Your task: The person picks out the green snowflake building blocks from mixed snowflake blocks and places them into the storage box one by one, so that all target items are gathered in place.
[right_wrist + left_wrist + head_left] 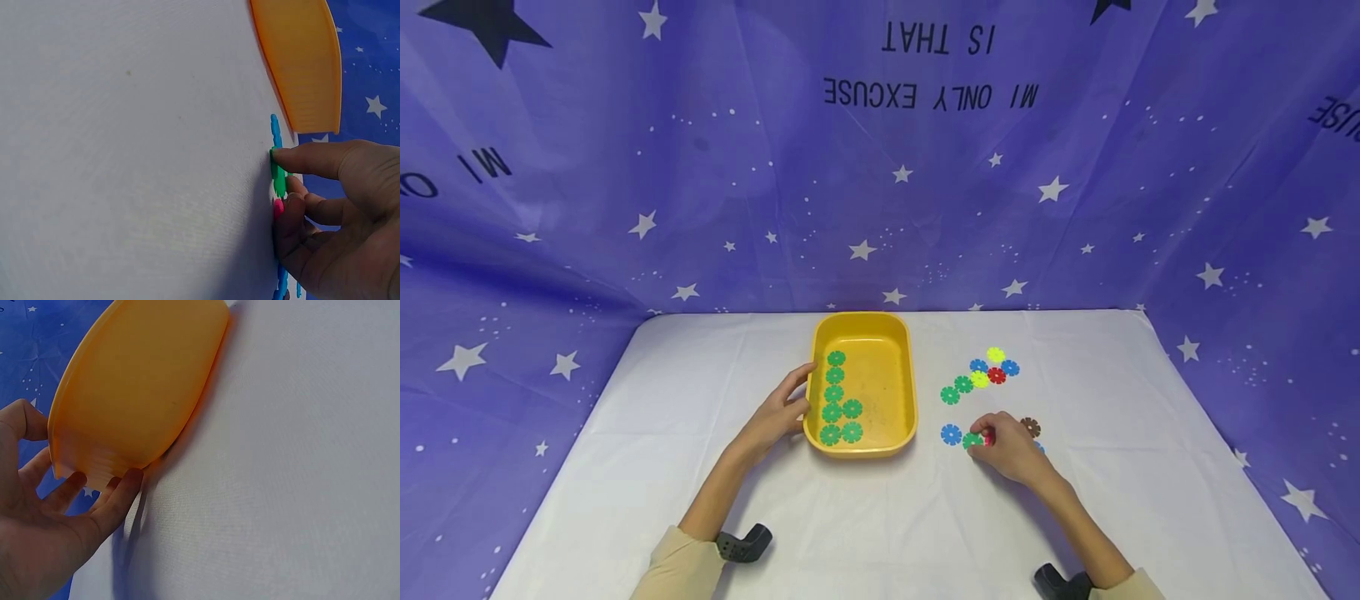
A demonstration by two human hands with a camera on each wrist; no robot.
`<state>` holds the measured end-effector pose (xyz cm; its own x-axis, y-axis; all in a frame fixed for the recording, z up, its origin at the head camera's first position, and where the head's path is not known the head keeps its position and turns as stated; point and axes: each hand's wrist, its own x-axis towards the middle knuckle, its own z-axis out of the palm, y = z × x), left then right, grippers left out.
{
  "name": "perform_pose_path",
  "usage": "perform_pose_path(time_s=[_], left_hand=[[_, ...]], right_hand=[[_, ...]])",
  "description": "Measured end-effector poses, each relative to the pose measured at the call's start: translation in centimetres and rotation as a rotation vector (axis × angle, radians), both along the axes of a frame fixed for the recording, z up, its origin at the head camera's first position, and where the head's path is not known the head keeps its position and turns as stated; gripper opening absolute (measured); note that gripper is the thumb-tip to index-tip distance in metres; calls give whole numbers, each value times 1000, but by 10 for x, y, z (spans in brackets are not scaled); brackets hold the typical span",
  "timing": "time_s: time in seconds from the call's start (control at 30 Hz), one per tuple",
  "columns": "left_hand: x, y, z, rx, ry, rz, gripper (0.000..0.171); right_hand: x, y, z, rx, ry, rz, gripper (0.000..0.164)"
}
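Observation:
My left hand (773, 419) holds the left side of a yellow tray (913, 392), fingertips against its outer wall (144, 381) and rim. Several green snowflake discs (834, 392) lie along the tray's left part. To the right of the tray, my right hand (1017, 450) pinches a green snowflake disc (972, 442) at the tabletop. A pink-red disc (279, 208) shows beside it, partly hidden by the fingers. Just left of that hand lies a blue disc (951, 434). A brown disc (1031, 427) peeks out behind the hand.
Farther back on the white-covered table (1112, 400) lies a loose cluster of yellow, blue, red and green discs, including a red disc (997, 376) and a green disc (951, 395). A purple star-patterned curtain (865, 183) surrounds the table's back and sides.

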<state>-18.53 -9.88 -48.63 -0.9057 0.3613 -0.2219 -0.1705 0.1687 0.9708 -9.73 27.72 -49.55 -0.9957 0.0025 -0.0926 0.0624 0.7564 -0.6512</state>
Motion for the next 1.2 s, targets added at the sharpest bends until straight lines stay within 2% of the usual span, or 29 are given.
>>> perform_pose_path(time_s=[0.37,0.5,0.63,0.77,0.87,0.97,1.07,1.2], left_hand=[[1,0,-1,-9,7,-7,70],[2,1,-1,-15,6,-3,71],[1,0,-1,-13,2,-2,70],[0,0,-1,-6,0,-6,71],[0,0,-1,-5,1,-7,71],[1,-1,-1,-12,4,-5,71],[1,-1,-1,-10,6,-4,71],[0,-1,-1,-4,10,-9,71]], right_hand=[[2,1,1,-58,32,39,21],[0,-1,6,-145,36,31,17],[-4,-11,18,-246,60,-18,18],[-13,-27,33,-393,94,-22,21],[-21,-43,43,-522,104,4,23],[-29,-63,50,-598,107,44,25],[-37,-83,53,-622,102,91,25],[-49,-107,52,-633,85,115,23]])
